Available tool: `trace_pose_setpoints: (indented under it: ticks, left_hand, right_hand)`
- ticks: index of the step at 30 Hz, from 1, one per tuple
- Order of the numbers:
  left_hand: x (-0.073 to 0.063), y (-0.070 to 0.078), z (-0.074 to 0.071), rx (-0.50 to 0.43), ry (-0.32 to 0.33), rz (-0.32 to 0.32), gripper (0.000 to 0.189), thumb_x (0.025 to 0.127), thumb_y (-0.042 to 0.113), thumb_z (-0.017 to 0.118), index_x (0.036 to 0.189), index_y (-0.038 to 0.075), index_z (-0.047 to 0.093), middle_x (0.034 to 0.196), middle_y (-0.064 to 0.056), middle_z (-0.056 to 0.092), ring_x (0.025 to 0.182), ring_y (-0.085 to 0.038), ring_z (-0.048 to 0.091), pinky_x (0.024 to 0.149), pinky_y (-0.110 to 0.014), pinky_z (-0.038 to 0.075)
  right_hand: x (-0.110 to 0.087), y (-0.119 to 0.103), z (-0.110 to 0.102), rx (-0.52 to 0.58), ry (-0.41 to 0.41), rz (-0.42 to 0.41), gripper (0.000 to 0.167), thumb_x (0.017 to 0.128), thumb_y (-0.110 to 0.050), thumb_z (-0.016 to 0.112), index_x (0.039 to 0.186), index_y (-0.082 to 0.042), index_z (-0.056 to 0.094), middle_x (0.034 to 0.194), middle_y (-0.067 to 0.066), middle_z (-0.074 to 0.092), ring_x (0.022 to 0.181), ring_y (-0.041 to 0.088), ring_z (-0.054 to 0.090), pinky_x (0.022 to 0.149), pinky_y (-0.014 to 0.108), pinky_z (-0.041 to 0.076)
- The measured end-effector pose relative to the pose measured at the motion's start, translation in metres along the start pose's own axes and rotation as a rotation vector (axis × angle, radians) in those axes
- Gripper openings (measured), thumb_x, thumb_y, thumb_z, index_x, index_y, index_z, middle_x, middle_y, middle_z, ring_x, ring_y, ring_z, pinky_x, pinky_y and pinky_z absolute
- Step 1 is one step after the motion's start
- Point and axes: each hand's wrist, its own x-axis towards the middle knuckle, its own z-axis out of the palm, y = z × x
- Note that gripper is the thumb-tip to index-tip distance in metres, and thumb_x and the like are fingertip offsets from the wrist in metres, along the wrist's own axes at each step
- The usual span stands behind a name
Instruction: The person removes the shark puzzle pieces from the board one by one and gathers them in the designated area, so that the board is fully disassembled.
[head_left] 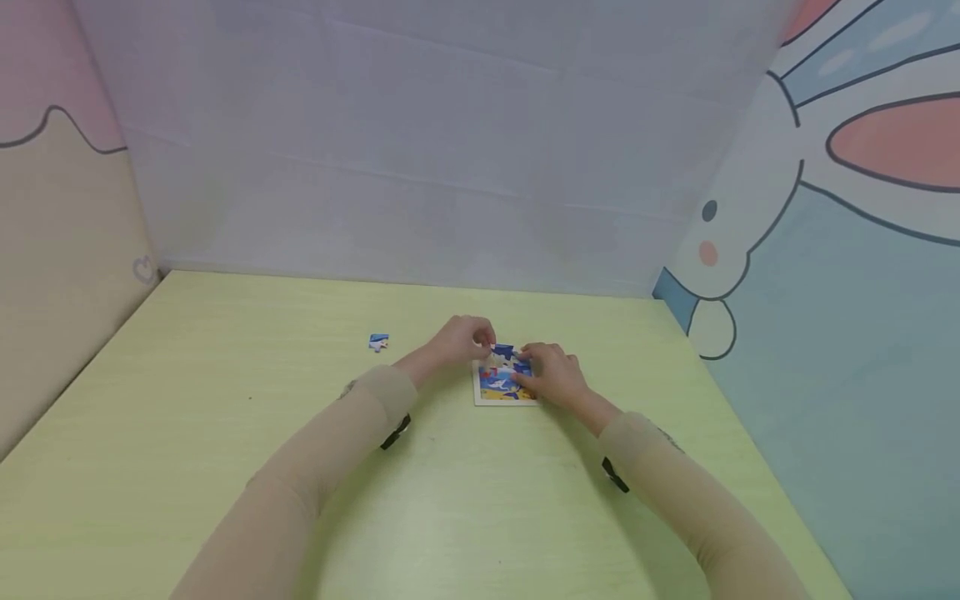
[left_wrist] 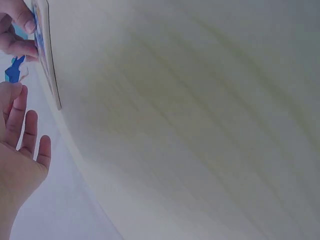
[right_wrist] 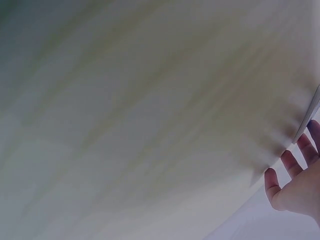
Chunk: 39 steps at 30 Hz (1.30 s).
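Note:
A small square jigsaw puzzle in a white tray [head_left: 495,403] lies on the table, showing a blue and yellow sea picture. My left hand [head_left: 459,340] is over its upper left corner. Between thumb and forefinger it pinches a blue puzzle piece [left_wrist: 14,71], seen in the left wrist view; the other fingers are spread. My right hand [head_left: 557,375] rests at the right side of the puzzle, its thumb on the picture and forefinger by the upper right corner. In the right wrist view several loosely bent fingers [right_wrist: 291,162] stand by the tray's edge.
A loose puzzle piece [head_left: 378,342], blue and white, lies on the light yellow-green table [head_left: 450,517] left of the puzzle. A pale wall hanging [head_left: 420,150] rises behind the table's back edge. Painted panels flank it, the right one with a rabbit [head_left: 731,233].

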Motion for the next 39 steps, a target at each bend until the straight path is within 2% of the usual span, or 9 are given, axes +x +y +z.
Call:
trace_pose_setpoints:
  ticks: [7, 13, 20, 24, 34, 39]
  left_hand:
    - [-0.005, -0.007, -0.012, -0.01, 0.004, 0.025, 0.023, 0.088, 0.011, 0.064, 0.11, 0.013, 0.061, 0.091, -0.002, 0.067, 0.094, -0.02, 0.061, 0.09, -0.038, 0.047]
    - [-0.014, -0.012, -0.023, 0.001, 0.02, 0.003, 0.022, 0.089, 0.012, 0.062, 0.11, 0.015, 0.06, 0.093, -0.003, 0.065, 0.093, -0.019, 0.059, 0.086, -0.038, 0.047]
    - [-0.021, -0.023, -0.038, 0.008, 0.071, 0.018, 0.019, 0.089, 0.013, 0.062, 0.107, 0.015, 0.064, 0.092, -0.003, 0.066, 0.088, -0.017, 0.059, 0.079, -0.036, 0.047]
    - [-0.025, -0.031, -0.048, 0.008, 0.088, 0.014, 0.019, 0.088, 0.012, 0.063, 0.107, 0.014, 0.066, 0.091, -0.003, 0.067, 0.087, -0.018, 0.059, 0.081, -0.037, 0.047]
    - [-0.038, -0.054, -0.07, 0.014, 0.048, -0.058, 0.022, 0.09, 0.014, 0.062, 0.111, 0.011, 0.067, 0.093, -0.002, 0.066, 0.09, -0.018, 0.057, 0.081, -0.036, 0.045]
    - [-0.046, -0.069, -0.076, 0.034, 0.028, -0.074, 0.023, 0.09, 0.014, 0.062, 0.112, 0.009, 0.067, 0.094, -0.003, 0.067, 0.091, -0.019, 0.058, 0.082, -0.037, 0.045]
  right_hand:
    - [0.002, 0.0, 0.0, -0.022, -0.014, 0.006, 0.049, 0.084, -0.046, 0.066, 0.12, -0.013, 0.063, 0.135, 0.007, 0.054, 0.125, 0.031, 0.044, 0.097, 0.057, 0.031]
    - [0.002, -0.001, 0.001, -0.022, -0.019, 0.009, 0.048, 0.084, -0.045, 0.067, 0.12, -0.013, 0.063, 0.135, 0.006, 0.054, 0.125, 0.03, 0.045, 0.097, 0.056, 0.032]
    - [0.001, 0.001, 0.0, -0.026, -0.028, 0.009, 0.048, 0.084, -0.046, 0.066, 0.12, -0.014, 0.063, 0.136, 0.006, 0.053, 0.126, 0.03, 0.044, 0.099, 0.057, 0.031]
    - [0.0, 0.002, 0.0, -0.029, -0.018, 0.002, 0.047, 0.084, -0.046, 0.067, 0.119, -0.014, 0.064, 0.135, 0.006, 0.053, 0.125, 0.031, 0.045, 0.099, 0.058, 0.031]
    - [0.0, 0.001, 0.0, -0.03, -0.011, -0.006, 0.049, 0.085, -0.046, 0.066, 0.12, -0.013, 0.063, 0.136, 0.006, 0.053, 0.126, 0.031, 0.044, 0.098, 0.057, 0.032]
    - [0.0, 0.0, 0.001, -0.038, -0.018, -0.009, 0.048, 0.085, -0.046, 0.065, 0.121, -0.014, 0.063, 0.136, 0.006, 0.053, 0.126, 0.03, 0.045, 0.099, 0.058, 0.032]
